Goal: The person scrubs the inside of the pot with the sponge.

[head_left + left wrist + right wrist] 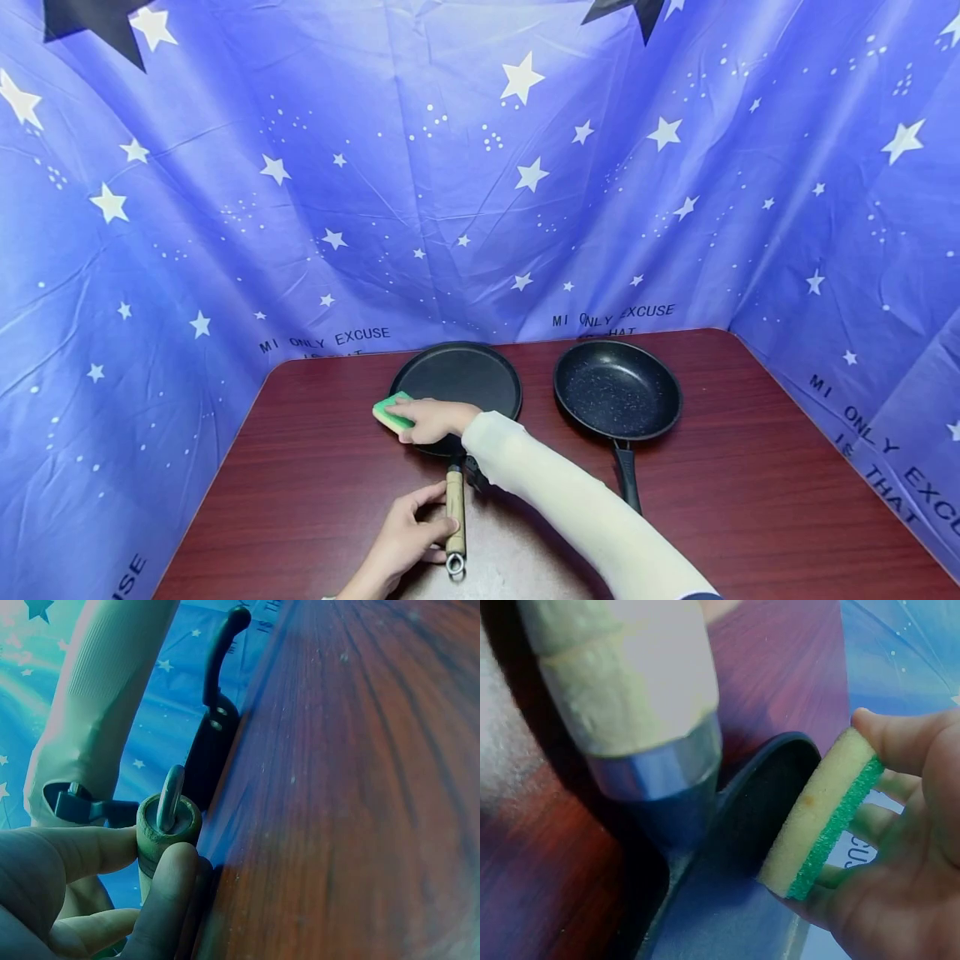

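Left hand [408,533] fingers curled round wooden handle [454,504] of flat black pan [459,385]. Right hand [433,419] pinches one yellow-green sponge [392,413] at its 9 o'clock rim. Two pans on counter [300,483].

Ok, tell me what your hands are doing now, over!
Left hand grips the flat pan's wooden handle. Right hand holds the sponge at the flat pan's near-left edge. Second pan sits apart, right.

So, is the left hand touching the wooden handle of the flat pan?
Touching. In the left wrist view the left hand has thumb and fingers curled around the end of the wooden handle; the head view shows the same hold.
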`<state>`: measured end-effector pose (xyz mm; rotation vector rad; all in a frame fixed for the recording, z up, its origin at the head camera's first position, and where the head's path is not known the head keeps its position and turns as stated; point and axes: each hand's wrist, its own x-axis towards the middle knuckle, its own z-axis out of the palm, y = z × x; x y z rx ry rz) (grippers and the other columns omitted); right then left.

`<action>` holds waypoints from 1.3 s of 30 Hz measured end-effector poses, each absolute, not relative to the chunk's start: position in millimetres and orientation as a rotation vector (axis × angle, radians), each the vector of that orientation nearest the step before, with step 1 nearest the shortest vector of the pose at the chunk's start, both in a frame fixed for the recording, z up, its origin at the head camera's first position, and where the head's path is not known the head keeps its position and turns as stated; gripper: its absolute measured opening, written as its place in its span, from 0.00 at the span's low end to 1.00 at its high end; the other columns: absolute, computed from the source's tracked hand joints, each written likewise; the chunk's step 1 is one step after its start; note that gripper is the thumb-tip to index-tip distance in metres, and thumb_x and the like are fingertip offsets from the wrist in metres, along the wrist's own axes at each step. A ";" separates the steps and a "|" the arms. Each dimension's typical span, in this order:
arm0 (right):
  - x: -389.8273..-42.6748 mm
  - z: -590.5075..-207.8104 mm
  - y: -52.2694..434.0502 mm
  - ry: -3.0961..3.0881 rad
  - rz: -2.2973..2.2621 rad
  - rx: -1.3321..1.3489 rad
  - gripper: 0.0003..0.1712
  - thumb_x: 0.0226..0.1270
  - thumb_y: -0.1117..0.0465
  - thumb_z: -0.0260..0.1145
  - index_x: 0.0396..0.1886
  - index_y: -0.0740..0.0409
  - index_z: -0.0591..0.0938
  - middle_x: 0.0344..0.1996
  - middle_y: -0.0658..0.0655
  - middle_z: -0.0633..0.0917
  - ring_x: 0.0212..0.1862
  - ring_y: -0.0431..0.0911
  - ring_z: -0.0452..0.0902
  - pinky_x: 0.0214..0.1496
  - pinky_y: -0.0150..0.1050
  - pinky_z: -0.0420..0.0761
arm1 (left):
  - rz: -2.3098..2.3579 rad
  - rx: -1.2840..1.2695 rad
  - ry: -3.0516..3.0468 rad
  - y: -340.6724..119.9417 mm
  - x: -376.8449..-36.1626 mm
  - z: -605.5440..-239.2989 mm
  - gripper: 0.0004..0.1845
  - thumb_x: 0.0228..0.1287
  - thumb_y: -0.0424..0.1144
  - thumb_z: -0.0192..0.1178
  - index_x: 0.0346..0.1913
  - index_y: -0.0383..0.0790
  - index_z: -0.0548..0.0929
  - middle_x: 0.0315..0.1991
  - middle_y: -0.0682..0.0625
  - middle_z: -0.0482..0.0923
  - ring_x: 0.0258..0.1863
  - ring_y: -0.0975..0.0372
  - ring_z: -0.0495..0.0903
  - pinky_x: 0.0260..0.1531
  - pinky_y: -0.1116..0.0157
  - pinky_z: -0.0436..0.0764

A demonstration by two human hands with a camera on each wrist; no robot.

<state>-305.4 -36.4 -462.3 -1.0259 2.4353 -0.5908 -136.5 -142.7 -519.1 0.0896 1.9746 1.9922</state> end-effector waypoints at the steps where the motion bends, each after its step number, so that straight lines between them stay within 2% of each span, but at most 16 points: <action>1: -307.1 -463.0 -37.2 2.441 -0.593 -1.023 0.36 0.82 0.58 0.60 0.85 0.47 0.63 0.84 0.55 0.56 0.84 0.49 0.47 0.85 0.38 0.53 | 1.992 0.088 1.976 -142.6 -136.5 -519.2 0.37 0.63 0.26 0.67 0.75 0.25 0.68 0.57 0.40 0.80 0.31 0.56 0.86 0.24 0.61 0.91; 9: -315.5 -467.3 -41.2 2.504 -0.577 -0.948 0.37 0.82 0.58 0.60 0.85 0.43 0.61 0.85 0.51 0.52 0.84 0.56 0.48 0.86 0.47 0.53 | 1.990 0.091 1.989 -142.0 -136.1 -519.5 0.37 0.63 0.26 0.68 0.74 0.22 0.68 0.57 0.39 0.80 0.30 0.56 0.86 0.24 0.61 0.91; 18: -324.6 -467.9 -46.5 2.580 -0.465 -0.893 0.37 0.83 0.56 0.58 0.86 0.37 0.58 0.86 0.48 0.50 0.83 0.55 0.49 0.83 0.51 0.61 | 1.992 0.094 2.006 -140.9 -135.5 -520.6 0.37 0.62 0.26 0.68 0.74 0.23 0.69 0.56 0.39 0.80 0.32 0.56 0.85 0.24 0.60 0.91; 29: -332.8 -463.9 -52.3 2.674 -0.235 -0.942 0.36 0.83 0.56 0.57 0.85 0.35 0.60 0.86 0.46 0.51 0.77 0.52 0.57 0.74 0.40 0.67 | 1.995 0.101 2.002 -141.8 -135.8 -518.9 0.37 0.62 0.26 0.67 0.74 0.23 0.69 0.56 0.39 0.80 0.31 0.56 0.85 0.24 0.59 0.91; 35: -335.4 -465.3 -51.3 2.696 -0.189 -0.950 0.37 0.83 0.57 0.57 0.86 0.35 0.58 0.86 0.46 0.52 0.79 0.55 0.55 0.78 0.44 0.65 | 1.995 0.102 2.012 -141.0 -134.8 -518.3 0.37 0.62 0.26 0.68 0.74 0.22 0.69 0.56 0.39 0.80 0.31 0.56 0.85 0.23 0.62 0.90; 39: -337.0 -465.3 -49.2 2.725 -0.174 -0.936 0.37 0.84 0.57 0.57 0.86 0.36 0.58 0.86 0.46 0.51 0.83 0.58 0.48 0.83 0.49 0.61 | 1.992 0.100 2.014 -141.3 -135.0 -518.3 0.36 0.62 0.26 0.68 0.74 0.22 0.69 0.56 0.40 0.80 0.31 0.56 0.85 0.23 0.61 0.90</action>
